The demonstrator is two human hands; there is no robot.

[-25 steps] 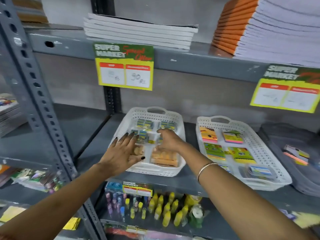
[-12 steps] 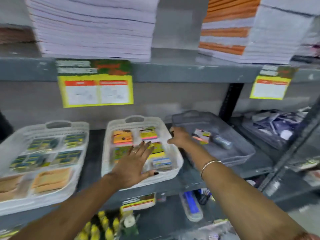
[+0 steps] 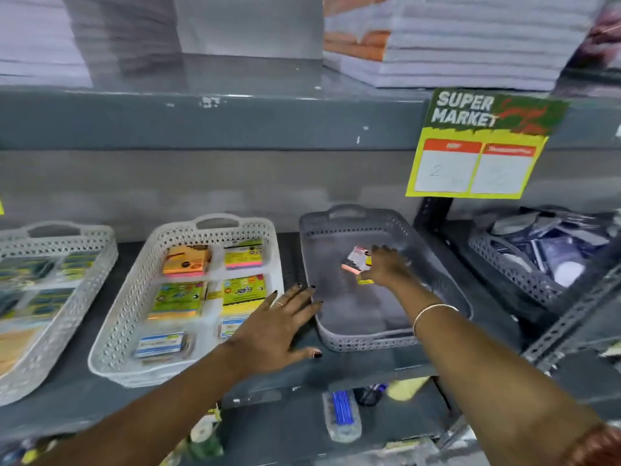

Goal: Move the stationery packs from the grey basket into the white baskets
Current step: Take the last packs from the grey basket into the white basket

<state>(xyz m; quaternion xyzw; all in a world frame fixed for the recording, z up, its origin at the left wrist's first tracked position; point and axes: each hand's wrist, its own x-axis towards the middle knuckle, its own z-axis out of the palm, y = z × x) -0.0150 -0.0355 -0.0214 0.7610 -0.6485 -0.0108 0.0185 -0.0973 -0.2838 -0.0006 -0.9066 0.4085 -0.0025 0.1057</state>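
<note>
A grey basket (image 3: 437,264) stands on the shelf right of centre. Inside it my right hand (image 3: 386,267) rests on a pink sticky-note pack (image 3: 354,262), fingers curled over it; a yellow pack edge (image 3: 364,281) shows under the hand. Whether the pack is lifted I cannot tell. My left hand (image 3: 279,327) is spread flat, fingers apart, over the gap between the grey basket and the middle white basket (image 3: 134,297), which holds several colourful sticky-note packs. Another white basket (image 3: 67,297) with packs sits at the far left.
A dark perforated basket (image 3: 524,280) of dark packets sits to the right behind a slotted steel upright (image 3: 578,317). A yellow price card (image 3: 477,146) hangs from the upper shelf, which carries paper stacks. Pens and bottles lie on the shelf below.
The view has swung right, from the left white basket to the grey one. My right hand went from the grey basket's rim onto the pink pack; my left hand followed to the basket's edge.
</note>
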